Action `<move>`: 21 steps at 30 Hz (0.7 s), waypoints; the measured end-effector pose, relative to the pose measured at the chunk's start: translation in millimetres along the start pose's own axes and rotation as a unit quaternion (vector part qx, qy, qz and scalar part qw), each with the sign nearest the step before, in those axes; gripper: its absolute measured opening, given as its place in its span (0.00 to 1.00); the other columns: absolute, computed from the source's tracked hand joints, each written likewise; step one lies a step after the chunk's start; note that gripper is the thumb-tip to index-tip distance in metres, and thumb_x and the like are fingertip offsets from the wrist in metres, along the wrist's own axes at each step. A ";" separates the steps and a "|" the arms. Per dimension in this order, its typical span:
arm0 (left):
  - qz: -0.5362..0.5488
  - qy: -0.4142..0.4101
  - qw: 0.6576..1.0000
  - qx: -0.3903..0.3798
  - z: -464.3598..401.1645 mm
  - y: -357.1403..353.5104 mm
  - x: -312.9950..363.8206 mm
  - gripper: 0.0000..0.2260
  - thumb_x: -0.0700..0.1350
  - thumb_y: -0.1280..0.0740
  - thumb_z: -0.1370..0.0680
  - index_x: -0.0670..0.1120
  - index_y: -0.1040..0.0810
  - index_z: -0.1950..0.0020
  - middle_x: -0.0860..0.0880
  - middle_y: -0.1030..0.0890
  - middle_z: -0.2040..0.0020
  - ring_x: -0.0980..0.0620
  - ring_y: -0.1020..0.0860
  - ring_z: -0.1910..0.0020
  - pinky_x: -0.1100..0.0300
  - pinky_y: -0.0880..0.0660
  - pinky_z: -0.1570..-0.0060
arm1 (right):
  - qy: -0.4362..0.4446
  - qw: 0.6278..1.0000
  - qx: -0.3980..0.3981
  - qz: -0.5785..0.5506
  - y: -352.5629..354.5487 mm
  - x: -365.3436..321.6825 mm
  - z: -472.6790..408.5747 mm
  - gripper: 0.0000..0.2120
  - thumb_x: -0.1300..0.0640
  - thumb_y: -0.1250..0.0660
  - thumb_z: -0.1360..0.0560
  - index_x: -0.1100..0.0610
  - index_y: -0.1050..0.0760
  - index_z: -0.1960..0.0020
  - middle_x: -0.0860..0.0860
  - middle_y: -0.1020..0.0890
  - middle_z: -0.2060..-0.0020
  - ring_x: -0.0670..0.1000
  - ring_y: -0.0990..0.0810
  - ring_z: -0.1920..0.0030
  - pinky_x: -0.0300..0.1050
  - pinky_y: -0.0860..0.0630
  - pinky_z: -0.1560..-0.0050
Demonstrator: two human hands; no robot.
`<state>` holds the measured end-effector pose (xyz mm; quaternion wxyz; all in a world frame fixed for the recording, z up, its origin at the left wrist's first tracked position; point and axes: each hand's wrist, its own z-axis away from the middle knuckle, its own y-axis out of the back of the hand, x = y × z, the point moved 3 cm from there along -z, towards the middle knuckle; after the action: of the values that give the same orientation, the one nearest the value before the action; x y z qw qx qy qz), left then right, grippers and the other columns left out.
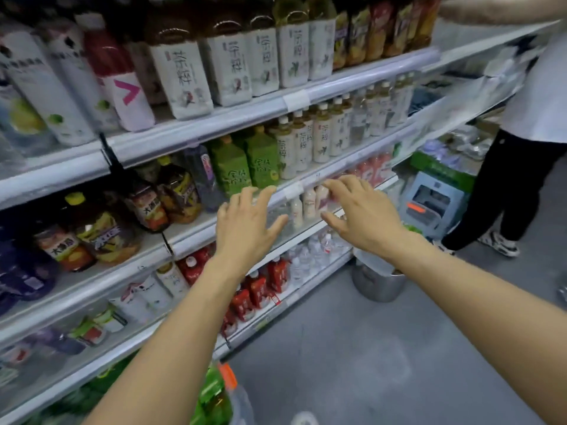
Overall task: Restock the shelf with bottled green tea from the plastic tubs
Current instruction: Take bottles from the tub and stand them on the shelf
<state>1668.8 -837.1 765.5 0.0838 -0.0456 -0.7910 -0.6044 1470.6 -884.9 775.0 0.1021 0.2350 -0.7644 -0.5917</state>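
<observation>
Two green-labelled tea bottles (245, 162) stand on the middle shelf (310, 182), between a dark purple bottle and white-labelled tea bottles. My left hand (245, 225) is stretched out just below them with its fingers spread and nothing in it. My right hand (359, 210) is also spread and bare, its fingertips near the shelf's front rail to the right of the green bottles. At the bottom edge, below my left forearm, more green-labelled bottles with an orange cap (214, 394) lie in a plastic tub (242, 406); most of the tub is out of view.
Shelves above and below hold many drink bottles. A metal pot (377, 283) stands on the grey floor at the shelf's foot. Another person (521, 148) in a white top and black trousers stands at the right, reaching to the upper shelf. Boxes are stacked behind them.
</observation>
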 end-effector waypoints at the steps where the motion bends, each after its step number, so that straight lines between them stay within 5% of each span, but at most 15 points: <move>1: 0.005 -0.005 1.000 -0.012 -10.4 -12.5 11.2 0.27 0.61 0.40 0.19 0.53 0.37 0.22 0.47 0.31 0.29 0.43 0.32 0.31 0.44 0.33 0.33 | -0.012 1.000 -0.010 -0.004 -5.8 20.1 -2.6 0.26 0.45 0.39 0.21 0.52 0.37 0.26 0.54 0.30 0.33 0.59 0.29 0.35 0.57 0.27 0.43; 8: 0.059 0.002 0.990 -0.127 -95.8 -131.2 73.8 0.27 0.58 0.38 0.19 0.53 0.39 0.21 0.46 0.35 0.25 0.43 0.37 0.26 0.44 0.34 0.31 | -0.111 0.990 -0.080 -0.023 -65.4 179.7 -43.7 0.26 0.45 0.39 0.20 0.52 0.38 0.25 0.55 0.29 0.34 0.58 0.29 0.35 0.52 0.28 0.49; 14: 0.130 0.038 0.964 -0.229 -187.0 -239.1 131.6 0.26 0.56 0.35 0.20 0.51 0.35 0.23 0.46 0.32 0.26 0.43 0.34 0.27 0.49 0.33 0.31 | -0.175 0.959 -0.220 -0.027 -128.2 319.0 -95.0 0.26 0.40 0.37 0.22 0.53 0.31 0.29 0.57 0.28 0.34 0.60 0.27 0.35 0.57 0.25 0.43; 21: 0.221 0.083 0.921 -0.311 -258.3 -339.5 201.0 0.26 0.54 0.32 0.20 0.48 0.31 0.25 0.44 0.29 0.27 0.44 0.29 0.29 0.52 0.30 0.34 | -0.244 0.923 -0.290 -0.068 -184.5 447.5 -126.1 0.25 0.42 0.35 0.23 0.53 0.28 0.30 0.58 0.27 0.32 0.60 0.27 0.33 0.54 0.28 0.35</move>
<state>1432.6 -1181.9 547.2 0.2622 -0.1931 -0.5234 -0.7874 1180.6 -1242.6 579.8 -0.0641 0.0953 -0.5427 -0.8320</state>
